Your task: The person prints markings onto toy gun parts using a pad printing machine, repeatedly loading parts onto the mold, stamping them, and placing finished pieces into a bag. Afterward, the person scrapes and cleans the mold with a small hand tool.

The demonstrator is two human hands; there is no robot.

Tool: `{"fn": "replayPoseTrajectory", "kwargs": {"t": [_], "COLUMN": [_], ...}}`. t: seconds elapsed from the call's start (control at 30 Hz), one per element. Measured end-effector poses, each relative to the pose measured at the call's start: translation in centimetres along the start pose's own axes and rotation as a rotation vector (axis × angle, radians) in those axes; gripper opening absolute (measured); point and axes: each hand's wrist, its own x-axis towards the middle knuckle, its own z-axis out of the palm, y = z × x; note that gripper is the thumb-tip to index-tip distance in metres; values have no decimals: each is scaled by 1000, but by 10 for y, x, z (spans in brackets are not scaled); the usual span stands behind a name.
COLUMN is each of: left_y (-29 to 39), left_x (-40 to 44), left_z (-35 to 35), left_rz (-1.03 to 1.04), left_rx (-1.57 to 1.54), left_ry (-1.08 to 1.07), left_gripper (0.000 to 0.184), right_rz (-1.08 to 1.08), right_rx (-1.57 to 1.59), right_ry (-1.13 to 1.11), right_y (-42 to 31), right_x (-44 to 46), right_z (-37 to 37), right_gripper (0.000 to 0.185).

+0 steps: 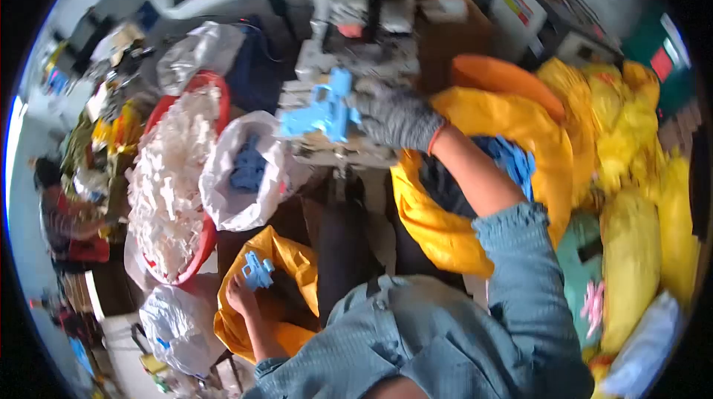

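Observation:
My right hand [399, 118], in a grey knitted glove, is closed on the edge of a light-blue moulded plastic piece [319, 111] with several arms. That piece is held up in front of the metal bed of a machine [359, 65]. Lower left, my bare left hand [239, 296] grips a smaller light-blue plastic part [258, 270] over the mouth of an orange-yellow bag [278, 250]. Its fingertips are partly hidden behind the part. What the smaller part is cannot be made out.
A white sack [215, 195] with blue pieces stands left, beside a red tub [206, 239] heaped with white plastic scraps. At right, a large yellow bag [553, 131] contains dark and blue pieces. Full yellow sacks [630, 265] line the right side. Another person [70, 217] sits far left.

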Motion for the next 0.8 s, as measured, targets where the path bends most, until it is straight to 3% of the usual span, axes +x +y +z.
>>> {"fn": "replayPoseTrajectory", "kwargs": {"t": [0.03,0.1,0.13,0.2,0.27,0.4,0.5,0.57,0.6,0.67,0.7,0.73,0.8], "left_y": [-8,-13,-12,7,16,61,104,130,144,142,134,136,138], "left_x": [-1,-3,-3,-1,6,17,11,6,0,-6,-6,-9,-16], "left_z": [-1,6,8,10,22,40,41,40,35,39,44,40,38], "left_rz": [36,23,2,-10,-33,118,213,248,265,290,289,293,311], "left_rx": [8,58,39,-12,-31,-70,-124,-244,-273,-186,-144,-153,-289], "left_ry": [-57,-124,-174,-220,-279,-283,-282,-326,-307,-382,-420,-430,-428], "left_gripper": [32,33,32,31,31,29,26,21,16,12,10,9,9], "right_rz": [77,84,260,357,730,869,785,1028,1019,966,903,922,863], "right_rx": [101,164,172,235,316,306,141,-187,-186,-176,-162,111,13], "right_ry": [-23,257,189,241,124,-78,-331,-481,-470,-212,-63,-25,-240], "right_y": [3,25,24,51,97,115,94,84,89,113,134,116,140], "right_x": [-12,-48,-70,-121,-187,-268,-246,-226,-231,-252,-260,-235,-237], "right_z": [-9,-15,-34,-36,0,50,65,92,107,161,191,148,154], "right_gripper": [37,34,30,24,24,23,42,48,48,63,46,45,45]}}
